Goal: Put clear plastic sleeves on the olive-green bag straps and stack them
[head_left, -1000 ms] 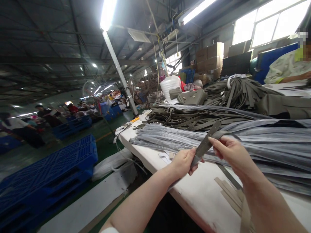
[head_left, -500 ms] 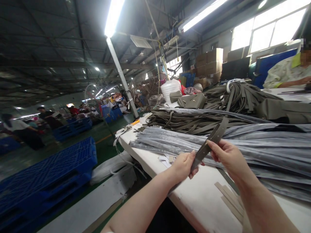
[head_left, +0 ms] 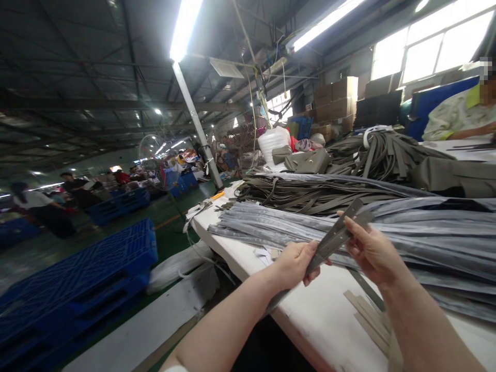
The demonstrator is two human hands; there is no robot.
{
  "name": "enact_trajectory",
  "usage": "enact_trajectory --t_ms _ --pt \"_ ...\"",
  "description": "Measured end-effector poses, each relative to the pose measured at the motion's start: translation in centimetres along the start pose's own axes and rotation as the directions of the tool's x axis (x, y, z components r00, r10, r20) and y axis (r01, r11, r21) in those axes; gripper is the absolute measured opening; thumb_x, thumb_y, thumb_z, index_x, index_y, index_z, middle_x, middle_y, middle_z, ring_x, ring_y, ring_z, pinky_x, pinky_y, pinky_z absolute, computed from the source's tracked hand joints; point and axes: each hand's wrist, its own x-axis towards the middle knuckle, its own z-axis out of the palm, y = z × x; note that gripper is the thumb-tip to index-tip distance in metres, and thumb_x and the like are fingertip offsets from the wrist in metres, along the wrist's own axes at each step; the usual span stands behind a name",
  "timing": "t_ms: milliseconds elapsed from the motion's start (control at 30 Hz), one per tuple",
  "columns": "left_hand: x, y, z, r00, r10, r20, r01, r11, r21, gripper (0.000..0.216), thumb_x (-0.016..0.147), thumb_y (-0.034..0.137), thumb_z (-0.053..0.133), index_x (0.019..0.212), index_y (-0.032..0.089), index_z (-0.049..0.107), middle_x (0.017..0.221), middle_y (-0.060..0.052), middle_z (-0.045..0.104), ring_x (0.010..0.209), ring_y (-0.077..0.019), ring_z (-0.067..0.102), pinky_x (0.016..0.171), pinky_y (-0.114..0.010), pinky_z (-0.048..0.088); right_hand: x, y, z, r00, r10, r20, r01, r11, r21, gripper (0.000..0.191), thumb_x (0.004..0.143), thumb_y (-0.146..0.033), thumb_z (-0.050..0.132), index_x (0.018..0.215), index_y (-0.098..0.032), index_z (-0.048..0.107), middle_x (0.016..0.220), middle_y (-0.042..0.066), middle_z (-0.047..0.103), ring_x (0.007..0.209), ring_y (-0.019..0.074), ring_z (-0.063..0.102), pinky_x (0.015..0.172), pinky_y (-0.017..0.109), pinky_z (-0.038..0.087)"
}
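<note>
A long grey-olive strap runs slanted between both hands, above the white table. My left hand pinches its lower part, fingers closed round it. Further up the strap, my right hand grips it between thumb and fingers. Right behind the hands lies a wide heap of grey straps. Beyond it is a heap of olive straps. The strap's lower end drops out of sight under my left forearm.
Short tan strips lie on the table near my right forearm. Blue plastic pallets sit on the floor at left. An olive bag and cardboard boxes stand at the back. A seated person's sleeve shows at far right.
My right hand has slid up the strap and away from the left hand, so more of it is stretched between them. The left hand has hardly moved.
</note>
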Motion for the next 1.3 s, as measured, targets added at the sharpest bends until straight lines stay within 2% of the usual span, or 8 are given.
enact_trajectory --t_ms 267,433,600,733,867,1033,1167,1300 --pt "0.6 1.5 0.4 0.999 -0.003 0.04 0.002 1.0 0.027 0.076 0.092 0.071 0.031 0.096 0.007 0.071 0.047 0.004 0.046 0.036 -0.0072 0.039 0.039 -0.02 0.032 -0.4 0.0 -0.1 0.997 -0.036 0.067 0.043 0.994 -0.104 0.036 0.067 -0.048 0.085 0.072 -0.017 0.067 0.049 -0.003 0.047 0.041 0.0067 0.035 0.033 0.019 0.026" --pt "1.2 2.4 0.5 0.998 -0.008 0.062 0.002 0.996 0.093 0.075 0.093 0.07 0.029 0.097 0.008 0.071 0.046 0.005 0.044 0.037 -0.0074 0.039 0.04 -0.02 0.034 -1.1 -1.0 -0.1 0.99 -0.081 0.116 0.088 0.994 -0.057 0.044 0.07 -0.059 0.079 0.09 -0.02 0.073 0.046 -0.005 0.043 0.041 0.0082 0.036 0.037 0.021 0.028" --pt "1.5 3.3 1.0 0.996 0.035 0.087 -0.038 0.999 0.036 0.073 0.091 0.072 0.03 0.088 0.009 0.066 0.046 0.005 0.044 0.037 -0.0081 0.039 0.039 -0.021 0.034 -1.6 -1.1 0.1 0.966 -0.041 0.254 0.144 0.905 -0.4 0.062 0.076 -0.067 0.069 0.041 -0.019 0.052 0.038 0.002 0.044 0.039 0.0102 0.038 0.039 0.026 0.028" --pt "1.8 3.8 1.4 0.998 0.034 0.055 -0.035 0.999 0.029 0.071 0.091 0.072 0.03 0.08 0.011 0.063 0.046 0.004 0.045 0.037 -0.0075 0.039 0.039 -0.021 0.033 -1.8 -0.6 0.1 0.963 -0.046 0.265 0.155 0.901 -0.406 0.06 0.076 -0.069 0.067 0.043 -0.02 0.053 0.039 0.0 0.04 0.041 0.0104 0.034 0.04 0.027 0.025" --pt "1.7 3.6 1.5 0.991 0.034 0.132 -0.039 0.998 0.041 0.072 0.095 0.068 0.027 0.088 0.009 0.067 0.047 0.005 0.044 0.038 -0.0074 0.04 0.04 -0.02 0.034 -1.6 -1.2 -0.9 0.961 -0.024 0.275 0.124 0.927 -0.354 0.047 0.071 -0.064 0.075 0.062 -0.019 0.066 0.052 0.001 0.051 0.048 0.0134 0.044 0.044 0.028 0.034" --pt "1.6 3.7 2.1 0.95 -0.029 0.311 0.015 0.999 0.047 0.067 0.099 0.059 0.026 0.097 0.007 0.068 0.051 0.004 0.045 0.039 -0.0077 0.042 0.041 -0.02 0.037 -0.9 -3.1 -3.1 0.953 -0.297 -0.055 0.274 0.927 -0.258 0.034 0.07 -0.056 0.081 0.071 -0.024 0.069 0.065 0.001 0.056 0.061 0.0151 0.049 0.056 0.028 0.042" --pt "2.3 4.2 3.2 0.95 -0.049 0.309 0.037 0.998 0.046 0.063 0.101 0.052 0.023 0.095 0.007 0.067 0.051 0.004 0.045 0.038 -0.0075 0.042 0.04 -0.019 0.037 -1.0 -3.7 -3.2 0.951 -0.302 0.065 0.309 0.939 -0.154 0.037 0.082 -0.057 0.068 0.068 -0.024 0.07 0.085 0.006 0.069 0.086 0.0216 0.061 0.077 0.031 0.05" --pt "3.2 4.5 3.6 0.959 -0.038 0.281 0.018 0.997 0.075 0.066 0.099 0.057 0.025 0.091 0.007 0.067 0.049 0.004 0.045 0.037 -0.0071 0.04 0.04 -0.02 0.035 -1.6 -3.2 -2.4 0.976 -0.11 0.185 0.133 0.984 -0.117 0.054 0.089 -0.068 0.049 0.086 -0.023 0.078 0.117 0.01 0.071 0.061 0.018 0.06 0.048 0.032 0.049"
